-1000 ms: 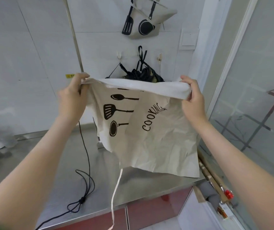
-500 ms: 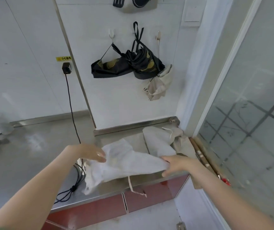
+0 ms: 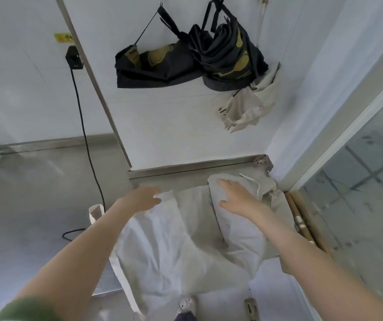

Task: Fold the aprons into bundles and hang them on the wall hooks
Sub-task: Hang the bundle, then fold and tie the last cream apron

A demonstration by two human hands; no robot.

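Left hand [image 3: 145, 198] and right hand [image 3: 234, 200] lie flat, fingers straight, on the beige cloth apron [image 3: 186, 239]; overhanging the steel bench [image 3: 35, 205] front edge, it may slip.

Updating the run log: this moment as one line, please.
step: folding | beige apron: lying on counter | left hand: open, at apron corner | right hand: open, flat on apron | hung: dark bundles, beige bundle
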